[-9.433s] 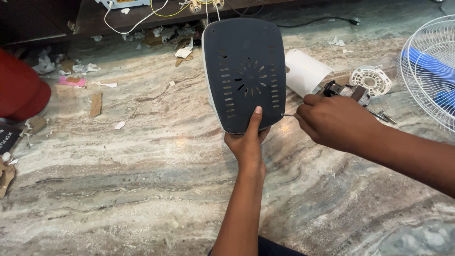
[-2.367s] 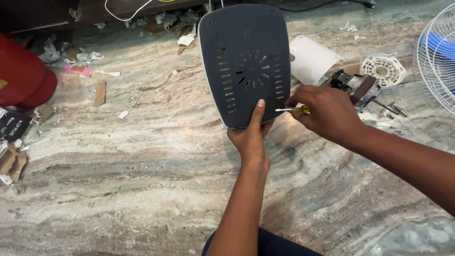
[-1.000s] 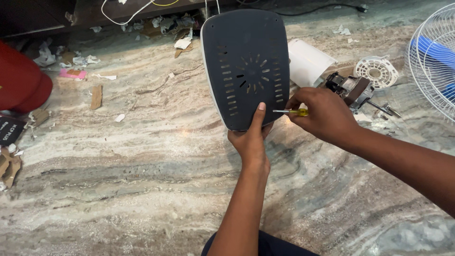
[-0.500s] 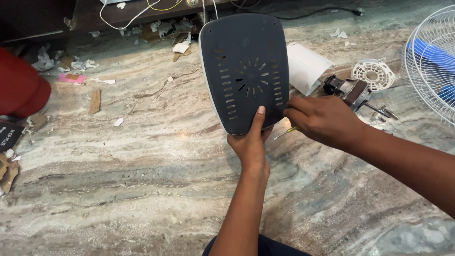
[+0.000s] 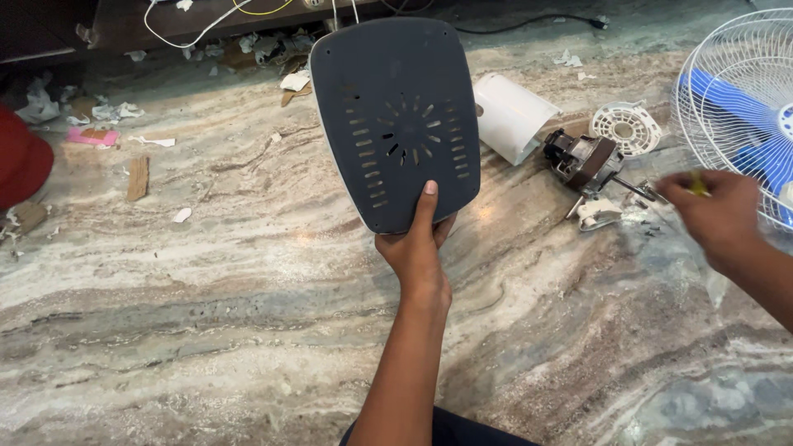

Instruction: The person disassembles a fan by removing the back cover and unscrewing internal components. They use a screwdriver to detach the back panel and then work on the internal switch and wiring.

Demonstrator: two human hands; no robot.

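My left hand (image 5: 417,252) grips the lower edge of a dark grey vented plastic panel (image 5: 395,116) and holds it upright over the marble floor, thumb pressed on its face. Off to the right, my right hand (image 5: 714,211) is closed around a small yellow-handled screwdriver (image 5: 699,183), blurred, well away from the panel and just right of a small electric motor (image 5: 585,161). A white plastic bracket (image 5: 600,213) lies below the motor.
A white cover piece (image 5: 512,116) and a round white vented disc (image 5: 626,128) lie behind the panel. A fan guard with blue blades (image 5: 743,107) stands at the far right. A red object (image 5: 21,165) sits at the left edge; paper scraps and wires (image 5: 206,33) litter the back.
My right hand has left the panel's right edge and swung right with the screwdriver, toward the fan guard. The left hand keeps the panel upright.
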